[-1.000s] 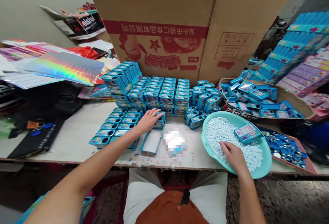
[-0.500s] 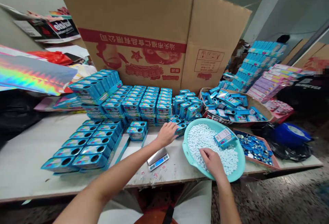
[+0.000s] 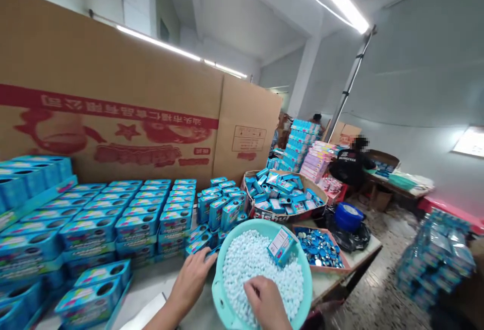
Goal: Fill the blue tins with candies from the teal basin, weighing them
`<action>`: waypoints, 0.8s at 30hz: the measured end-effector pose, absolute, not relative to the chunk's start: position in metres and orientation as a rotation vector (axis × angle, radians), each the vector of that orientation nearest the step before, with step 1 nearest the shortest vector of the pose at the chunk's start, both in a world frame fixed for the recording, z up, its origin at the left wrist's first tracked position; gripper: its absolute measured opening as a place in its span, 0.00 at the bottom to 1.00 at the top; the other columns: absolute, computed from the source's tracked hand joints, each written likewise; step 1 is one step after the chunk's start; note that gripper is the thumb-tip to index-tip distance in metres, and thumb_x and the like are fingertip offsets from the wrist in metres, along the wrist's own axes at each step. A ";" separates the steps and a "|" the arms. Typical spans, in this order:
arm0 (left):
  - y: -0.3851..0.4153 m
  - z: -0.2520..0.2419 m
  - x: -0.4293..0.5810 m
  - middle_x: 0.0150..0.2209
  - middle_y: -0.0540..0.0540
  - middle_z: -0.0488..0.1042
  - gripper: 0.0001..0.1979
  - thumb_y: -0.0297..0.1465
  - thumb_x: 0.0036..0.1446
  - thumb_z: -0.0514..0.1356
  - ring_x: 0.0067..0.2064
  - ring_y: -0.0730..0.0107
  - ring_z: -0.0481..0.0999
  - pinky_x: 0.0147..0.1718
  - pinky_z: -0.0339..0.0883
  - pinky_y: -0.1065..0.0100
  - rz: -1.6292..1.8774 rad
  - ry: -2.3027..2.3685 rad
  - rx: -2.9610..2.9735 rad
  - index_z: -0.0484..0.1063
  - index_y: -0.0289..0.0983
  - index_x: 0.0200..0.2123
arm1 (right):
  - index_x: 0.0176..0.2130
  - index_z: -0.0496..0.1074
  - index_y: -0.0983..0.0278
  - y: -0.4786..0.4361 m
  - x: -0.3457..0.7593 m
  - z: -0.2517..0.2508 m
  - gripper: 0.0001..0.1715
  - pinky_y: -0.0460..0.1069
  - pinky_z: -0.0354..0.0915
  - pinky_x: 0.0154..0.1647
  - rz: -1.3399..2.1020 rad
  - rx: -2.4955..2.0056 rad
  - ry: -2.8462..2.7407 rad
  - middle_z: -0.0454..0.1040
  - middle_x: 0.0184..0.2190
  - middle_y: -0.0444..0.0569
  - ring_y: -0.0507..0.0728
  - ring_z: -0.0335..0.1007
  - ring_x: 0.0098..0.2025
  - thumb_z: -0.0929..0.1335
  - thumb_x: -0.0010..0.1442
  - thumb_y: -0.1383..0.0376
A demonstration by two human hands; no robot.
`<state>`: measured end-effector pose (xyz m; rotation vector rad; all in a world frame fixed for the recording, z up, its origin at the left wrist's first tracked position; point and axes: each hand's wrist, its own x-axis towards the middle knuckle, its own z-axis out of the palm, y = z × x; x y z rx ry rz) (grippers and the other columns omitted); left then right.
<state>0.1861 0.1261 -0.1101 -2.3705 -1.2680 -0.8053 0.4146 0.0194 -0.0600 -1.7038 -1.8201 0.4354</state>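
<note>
Teal plastic basin (image 3: 218, 289) of pale blue candy pellets (image 3: 260, 269) under the right hand (image 3: 266, 302)

The head camera looks high across the room, so the hands sit at the bottom edge of the view, above the white counter (image 3: 328, 284). The right hand's fingers (image 3: 260, 289) curl down into the heap in the basin, bunched close together. Their tips are hidden, so I cannot tell whether they pinch any pellets. The left hand (image 3: 191, 282) lies just beside the basin's left rim, fingers loosely curved and close together. Nothing shows in it, though its palm is out of sight.

A small printed carton (image 3: 282, 246) lies tilted on the pellets near the basin's far rim. Ranks of blue tins (image 3: 88, 229) with round windows stand stacked to the basin's left and far side, with a few lying askew just beyond the rim. Past the far right of the basin, a cardboard tray (image 3: 287, 214) holds loose tins, and a shallow tray of round blue lids (image 3: 319, 249) sits just right of the basin. A large printed cardboard carton (image 3: 113, 118) stands well beyond the basin on the left.

The step in hand appears to be the right hand's work in the pellets. The next move calls for drawing the fingers up clear of the heap without spilling over the rim.
</note>
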 end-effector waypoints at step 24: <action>-0.002 -0.066 0.095 0.49 0.41 0.71 0.19 0.31 0.58 0.59 0.52 0.59 0.71 0.52 0.67 0.58 -1.272 -2.049 -2.332 0.62 0.39 0.52 | 0.36 0.78 0.63 0.013 0.434 -0.039 0.21 0.51 0.62 0.42 0.563 -1.791 -1.843 0.80 0.37 0.51 0.60 0.73 0.39 0.63 0.60 0.52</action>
